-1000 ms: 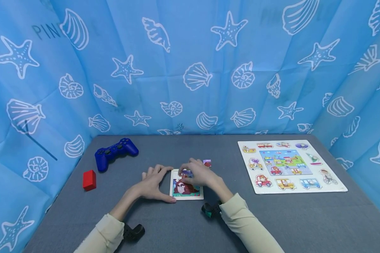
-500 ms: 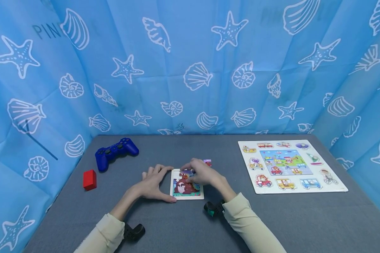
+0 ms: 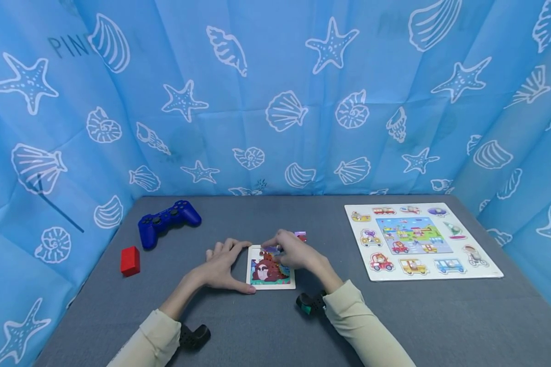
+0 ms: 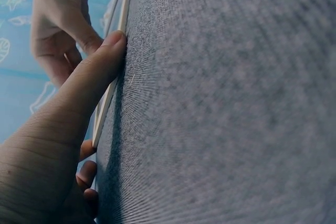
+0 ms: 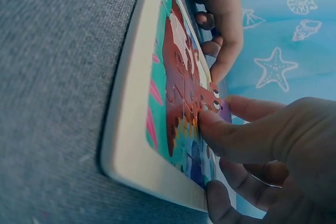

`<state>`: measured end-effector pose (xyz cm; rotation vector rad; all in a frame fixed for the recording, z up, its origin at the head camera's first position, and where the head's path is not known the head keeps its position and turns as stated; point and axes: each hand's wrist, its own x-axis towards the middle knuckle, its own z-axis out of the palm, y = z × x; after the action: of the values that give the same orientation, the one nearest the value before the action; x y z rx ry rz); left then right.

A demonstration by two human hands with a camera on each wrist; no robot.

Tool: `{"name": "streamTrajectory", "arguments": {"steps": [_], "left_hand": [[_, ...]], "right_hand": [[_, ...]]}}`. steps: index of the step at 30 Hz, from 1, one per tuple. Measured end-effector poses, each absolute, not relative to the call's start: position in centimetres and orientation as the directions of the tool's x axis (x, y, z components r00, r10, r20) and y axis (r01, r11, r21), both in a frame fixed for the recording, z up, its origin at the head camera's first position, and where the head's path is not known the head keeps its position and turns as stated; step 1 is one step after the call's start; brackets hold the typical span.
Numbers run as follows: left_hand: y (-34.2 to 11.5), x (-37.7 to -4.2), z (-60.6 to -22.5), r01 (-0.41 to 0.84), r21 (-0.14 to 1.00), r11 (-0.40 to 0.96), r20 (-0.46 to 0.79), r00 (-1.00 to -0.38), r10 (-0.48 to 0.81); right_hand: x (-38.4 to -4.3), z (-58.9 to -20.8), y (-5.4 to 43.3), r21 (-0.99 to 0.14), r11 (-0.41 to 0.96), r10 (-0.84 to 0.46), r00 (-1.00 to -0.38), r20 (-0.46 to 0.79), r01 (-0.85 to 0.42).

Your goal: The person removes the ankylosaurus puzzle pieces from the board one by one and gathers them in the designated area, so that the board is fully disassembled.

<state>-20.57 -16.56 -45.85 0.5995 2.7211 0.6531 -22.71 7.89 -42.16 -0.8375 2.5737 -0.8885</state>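
Note:
A small wooden jigsaw puzzle tray (image 3: pixel 272 287) with a brown cartoon animal picture lies on the table. My left hand (image 3: pixel 221 265) holds its left side, thumb at the near corner and index finger at the far corner. With thumb and index finger, my right hand (image 3: pixel 294 251) pinches a puzzle piece (image 5: pixel 213 97) showing eyes and some purple, at the tray's upper part. In the right wrist view, other right fingers touch the tray's edge. A pale bare patch shows in the tray's upper left. Just beyond the right hand lies a loose purple-and-red puzzle piece (image 3: pixel 300 236).
On the left of the grey table (image 3: pixel 248 331) are a blue game controller (image 3: pixel 169 223) and a red block (image 3: pixel 130 261). A white peg puzzle board (image 3: pixel 424 275) with vehicle pieces lies to the right. A blue shell-patterned curtain (image 3: pixel 275 142) hangs behind.
My right hand has shifted slightly to the right over the tray, exposing more of the picture, then stayed nearly still. The left hand and the tray have not moved.

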Motion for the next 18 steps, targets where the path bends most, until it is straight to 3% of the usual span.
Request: {"name": "streamTrajectory", "arguments": {"steps": [18], "left_hand": [[-16.73, -20.41, -46.00, 0.342, 0.511, 0.788, -0.134, -0.874, 0.467]], "right_hand": [[-22.75, -42.08, 7.86, -0.638, 0.637, -0.617, -0.782, -0.086, -0.432]]}}
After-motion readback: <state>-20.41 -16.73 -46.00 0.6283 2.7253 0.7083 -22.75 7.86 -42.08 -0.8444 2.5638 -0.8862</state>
